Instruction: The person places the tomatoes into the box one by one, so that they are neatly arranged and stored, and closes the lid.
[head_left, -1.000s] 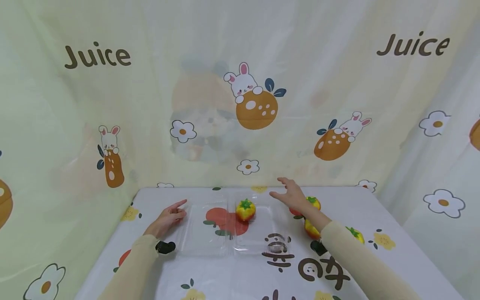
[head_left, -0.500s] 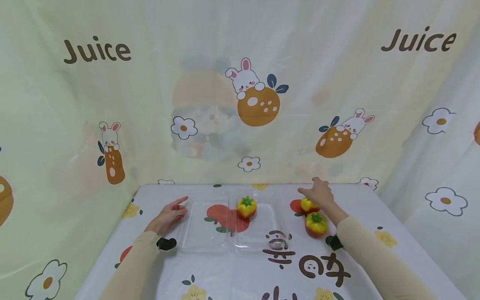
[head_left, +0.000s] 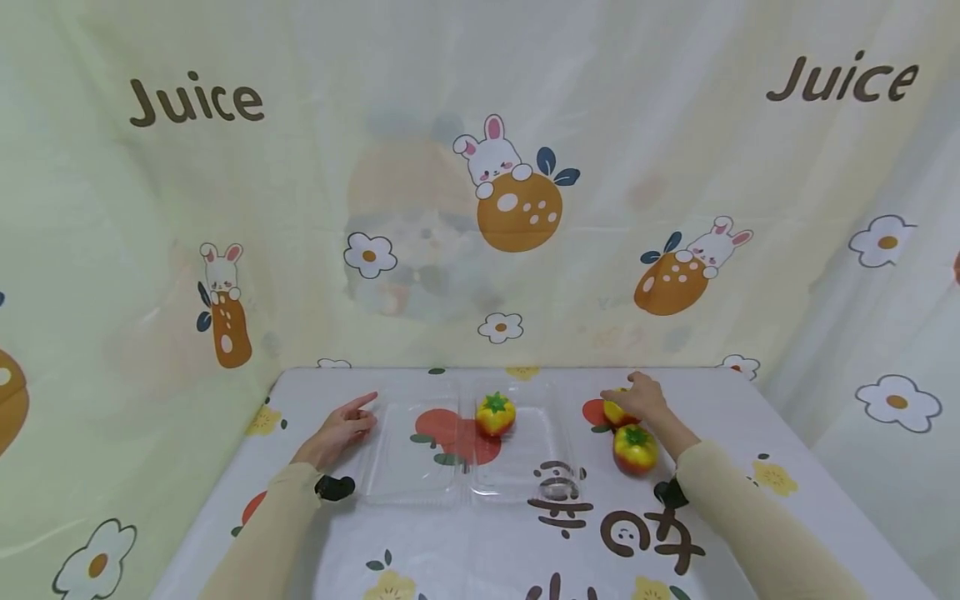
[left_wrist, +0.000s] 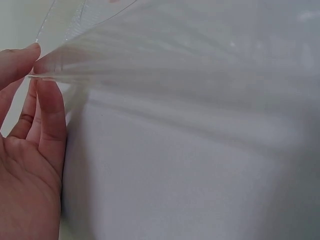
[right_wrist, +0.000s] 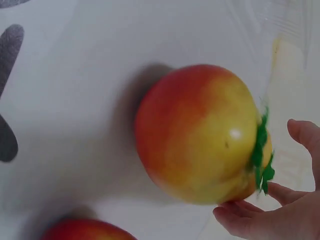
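Observation:
My left hand [head_left: 341,433] pinches the left rim of a clear plastic clamshell box [head_left: 411,493] between thumb and fingers. The left wrist view shows the thumb [left_wrist: 22,62] over that thin edge and the fingers beneath. One red-and-yellow fruit with a green leafy top [head_left: 495,415] sits in the box's right half. My right hand [head_left: 647,400] is at a second such fruit [head_left: 619,408] farther back, thumb and fingers spread about it and partly covering it. A third fruit [head_left: 636,450] rests just in front, large in the right wrist view.
Another red fruit [right_wrist: 87,231] shows at the bottom of the right wrist view; the right sleeve hides it from the head view. The white table cloth [head_left: 420,542] has printed fruit and lettering. A printed curtain [head_left: 300,167] hangs behind the table's back edge.
My right hand has moved right from beside the box, then lowered onto the rear fruit. The left hand keeps its place at the box's rim.

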